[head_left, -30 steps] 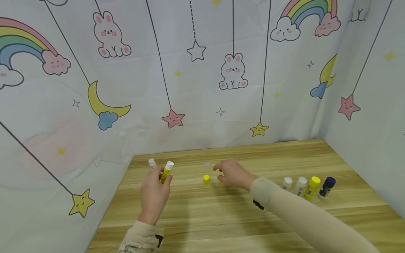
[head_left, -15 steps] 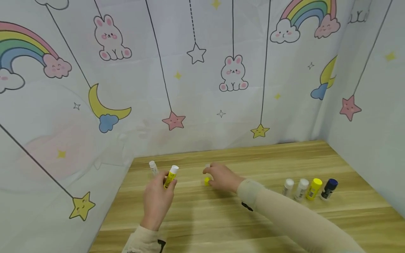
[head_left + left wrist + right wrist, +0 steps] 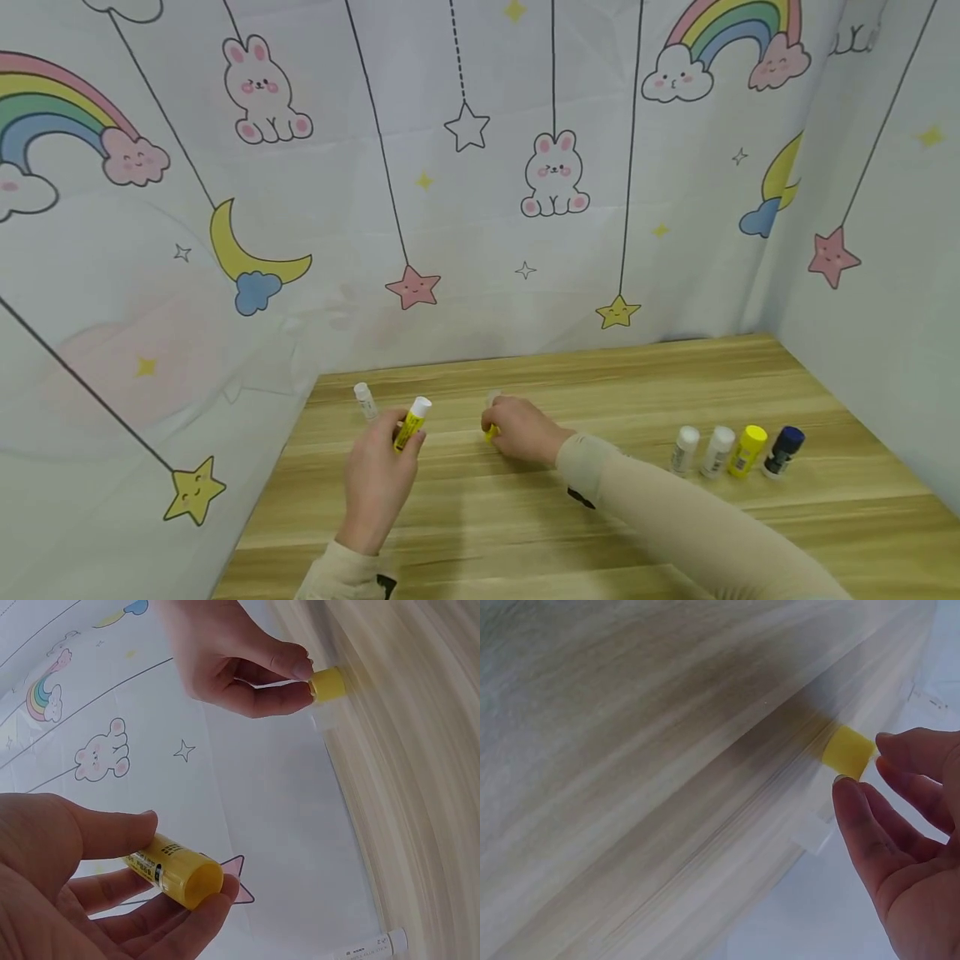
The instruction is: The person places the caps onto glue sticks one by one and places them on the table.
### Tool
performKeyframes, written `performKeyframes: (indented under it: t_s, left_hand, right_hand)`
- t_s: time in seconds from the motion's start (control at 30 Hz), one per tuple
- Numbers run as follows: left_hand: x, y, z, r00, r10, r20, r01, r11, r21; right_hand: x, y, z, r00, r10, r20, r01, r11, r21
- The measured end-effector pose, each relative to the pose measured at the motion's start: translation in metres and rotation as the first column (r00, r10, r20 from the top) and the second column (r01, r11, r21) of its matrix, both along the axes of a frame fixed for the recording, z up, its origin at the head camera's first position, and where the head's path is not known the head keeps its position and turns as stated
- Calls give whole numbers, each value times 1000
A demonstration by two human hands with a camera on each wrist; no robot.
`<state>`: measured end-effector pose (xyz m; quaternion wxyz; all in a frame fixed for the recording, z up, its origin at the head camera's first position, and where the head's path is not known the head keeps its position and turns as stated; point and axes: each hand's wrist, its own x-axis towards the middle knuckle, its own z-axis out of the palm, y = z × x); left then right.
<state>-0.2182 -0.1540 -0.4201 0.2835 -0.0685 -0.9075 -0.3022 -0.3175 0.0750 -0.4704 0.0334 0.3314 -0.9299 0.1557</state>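
Observation:
My left hand (image 3: 378, 483) holds a yellow glue stick (image 3: 412, 427) with a white end tilted up, above the left part of the table. In the left wrist view, thumb and fingers pinch the stick (image 3: 176, 871), and its round yellow end faces the camera. At mid-table my right hand (image 3: 525, 429) pinches a small yellow cap (image 3: 491, 432) by its edge with the fingertips. The right wrist view has this cap (image 3: 847, 752) at the thumb and finger, on or very close to the wood. Just behind it sits a translucent whitish cap (image 3: 492, 397).
A white glue stick (image 3: 365, 401) stands near the table's back left. On the right, several capped glue sticks form a row: two white (image 3: 683, 451), one yellow (image 3: 747, 451), one dark blue (image 3: 783, 452). A printed cloth (image 3: 480, 317) hangs behind the wooden table (image 3: 585, 542).
My right hand has moved left and down onto the yellow cap, its fingers drawing together there. My left hand, still holding the yellow glue stick, has shifted slightly right.

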Motion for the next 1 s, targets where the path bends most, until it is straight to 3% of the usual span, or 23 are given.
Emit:
performKeyframes:
  t_s: [0.23,0.5,0.8,1.0]
  left_hand:
    - [2,4,-4,1000,-22,-19,22,1000,-8]
    - [4,6,-7,1000,-25,12,25,1000,13]
    - [1,6,-7,1000,-23,21,23,1000,13]
    - [-1,4,-4,999,-20,34,20,1000,9]
  right_hand:
    - [1,-4,-8,1000,4,-16,-4,1000,-7]
    - [4,-6,-13,1000,19,-8,-19,1000,-3]
    - [5,-6,-9,999,35,-23,-35,999,19]
    - [9,-8,3,997,54,-46,-54,999,1]
